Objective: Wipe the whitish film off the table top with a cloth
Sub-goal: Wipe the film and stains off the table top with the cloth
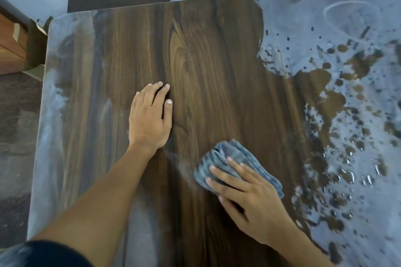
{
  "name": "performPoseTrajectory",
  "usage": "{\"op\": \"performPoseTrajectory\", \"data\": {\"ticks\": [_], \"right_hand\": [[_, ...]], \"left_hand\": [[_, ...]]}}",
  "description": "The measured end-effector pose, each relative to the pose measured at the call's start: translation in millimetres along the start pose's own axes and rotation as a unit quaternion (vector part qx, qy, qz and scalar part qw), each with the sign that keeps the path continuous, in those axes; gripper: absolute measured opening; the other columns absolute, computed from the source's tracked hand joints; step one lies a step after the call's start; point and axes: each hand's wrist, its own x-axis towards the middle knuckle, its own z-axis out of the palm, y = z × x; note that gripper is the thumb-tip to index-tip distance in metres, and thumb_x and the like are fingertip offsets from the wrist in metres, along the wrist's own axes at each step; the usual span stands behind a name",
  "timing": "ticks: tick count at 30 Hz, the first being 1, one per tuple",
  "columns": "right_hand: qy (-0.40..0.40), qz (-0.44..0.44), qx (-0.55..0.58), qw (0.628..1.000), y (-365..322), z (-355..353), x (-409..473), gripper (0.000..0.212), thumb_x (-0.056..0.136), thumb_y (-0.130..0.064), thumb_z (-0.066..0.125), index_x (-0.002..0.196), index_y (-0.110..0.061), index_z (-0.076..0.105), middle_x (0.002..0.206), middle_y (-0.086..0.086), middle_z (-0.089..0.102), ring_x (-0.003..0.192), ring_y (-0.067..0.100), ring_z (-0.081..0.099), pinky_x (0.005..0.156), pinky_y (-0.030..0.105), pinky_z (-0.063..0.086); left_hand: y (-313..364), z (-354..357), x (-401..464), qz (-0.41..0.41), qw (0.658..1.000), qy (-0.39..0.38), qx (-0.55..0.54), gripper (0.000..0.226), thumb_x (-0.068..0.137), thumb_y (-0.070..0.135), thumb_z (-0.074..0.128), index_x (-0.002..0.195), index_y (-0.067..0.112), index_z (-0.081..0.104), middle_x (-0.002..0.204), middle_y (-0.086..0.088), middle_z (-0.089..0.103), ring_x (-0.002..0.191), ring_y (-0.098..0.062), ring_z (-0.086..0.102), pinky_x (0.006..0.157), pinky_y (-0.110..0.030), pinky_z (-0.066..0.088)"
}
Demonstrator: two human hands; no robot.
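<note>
My right hand (249, 197) presses the cloth (230, 158) flat under straight fingers, near the front middle of the counter (206, 60). My left hand (149, 119) rests open on bare wood, bracing me. The middle strip looks clean. The film (351, 28) still covers the whole right side, spotted with wet drops, and a streaky band (52, 104) runs down the left edge. I judge it roughly half done.

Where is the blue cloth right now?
In the head view, the cloth lies low and right of centre on the table top, under the right hand.
</note>
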Motion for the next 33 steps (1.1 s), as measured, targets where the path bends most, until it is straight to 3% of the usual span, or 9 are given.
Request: {"op": "performPoseTrajectory", "data": {"ticks": [4,9,13,18,21,23,28,31,33], "right_hand": [[0.033,0.109,-0.032,0.993,34.0,-20.7,-22.3,0.042,0.096,-0.038,0.031,0.137,-0.035,0.039,0.146,-0.014,0.034,0.142,0.014,0.017,0.113,0.034,0.023],[0.101,0.255,-0.022,0.961,45.1,-27.0,45.3,0.043,0.099,-0.03,0.034,0.142,-0.029,0.032,0.152,-0.006,0.022,0.143,0.028,0.007,0.115,0.043,0.012],[0.057,0.156,-0.026,0.986,13.1,-12.9,56.0,0.044,0.097,-0.026,0.038,0.141,-0.029,0.036,0.152,-0.004,0.024,0.142,0.031,0.01,0.115,0.042,0.013],[-0.035,0.003,-0.01,0.999,-13.7,0.9,-42.3,0.043,0.096,-0.028,0.037,0.138,-0.034,0.039,0.149,-0.015,0.026,0.141,0.014,0.011,0.113,0.029,0.009],[-0.052,0.035,-0.008,0.998,6.9,-12.9,-91.3,0.045,0.094,-0.037,0.028,0.138,-0.04,0.034,0.148,-0.018,0.027,0.14,0.011,0.016,0.113,0.033,0.018],[-0.048,0.089,-0.019,0.995,29.2,-28.3,-94.7,0.047,0.093,-0.041,0.02,0.139,-0.041,0.026,0.149,-0.018,0.019,0.141,0.01,0.009,0.116,0.037,0.016],[0.017,0.172,0.002,0.985,42.9,-31.1,-40.6,0.045,0.098,-0.016,0.035,0.141,-0.028,0.036,0.153,-0.005,0.022,0.141,0.031,0.017,0.114,0.043,0.019],[0.024,0.141,-0.003,0.99,13.8,-15.1,-36.2,0.042,0.095,-0.014,0.039,0.134,-0.029,0.047,0.148,-0.009,0.032,0.137,0.033,0.025,0.107,0.045,0.033],[0.0,0.072,0.026,0.997,-8.4,-2.9,-58.2,0.044,0.092,-0.006,0.043,0.131,-0.026,0.051,0.139,-0.01,0.045,0.135,0.025,0.033,0.11,0.043,0.031]], "left_hand": [[10.1,2.1,-12.7,-0.025,0.999,0.013,0.021,0.036,0.098,0.019,0.038,0.128,0.007,0.051,0.13,-0.011,0.051,0.121,-0.03,0.045,0.103,-0.05,0.036],[25.0,-0.1,-44.9,-0.052,0.997,-0.019,0.055,0.037,0.099,0.021,0.036,0.133,0.009,0.047,0.135,-0.013,0.047,0.125,-0.033,0.041,0.105,-0.053,0.033],[37.5,-2.5,-77.9,-0.073,0.995,-0.027,0.057,0.039,0.1,0.025,0.035,0.135,0.01,0.045,0.14,-0.012,0.044,0.13,-0.033,0.038,0.108,-0.052,0.027],[51.0,-3.0,-110.5,-0.103,0.993,-0.036,0.052,0.045,0.099,0.029,0.031,0.14,0.011,0.038,0.147,-0.011,0.036,0.136,-0.032,0.029,0.111,-0.049,0.021],[54.7,-3.9,-126.6,-0.11,0.992,-0.046,0.051,0.048,0.1,0.033,0.028,0.142,0.011,0.035,0.149,-0.01,0.032,0.138,-0.03,0.026,0.113,-0.047,0.018],[58.8,-5.4,-139.2,-0.111,0.991,-0.05,0.053,0.056,0.096,0.039,0.017,0.142,0.011,0.034,0.15,-0.009,0.031,0.139,-0.03,0.025,0.112,-0.046,0.018],[69.7,-8.8,-179.0,-0.112,0.99,-0.065,0.051,0.058,0.096,0.04,0.015,0.143,0.011,0.031,0.151,-0.009,0.03,0.14,-0.029,0.024,0.112,-0.046,0.018],[77.0,-11.7,-200.3,-0.11,0.989,-0.08,0.057,0.059,0.096,0.041,0.013,0.145,0.012,0.028,0.152,-0.008,0.027,0.141,-0.027,0.02,0.114,-0.045,0.016],[79.6,-13.5,-211.3,-0.111,0.988,-0.088,0.06,0.059,0.095,0.042,0.012,0.146,0.013,0.025,0.153,-0.007,0.024,0.142,-0.026,0.018,0.114,-0.044,0.014]]}}
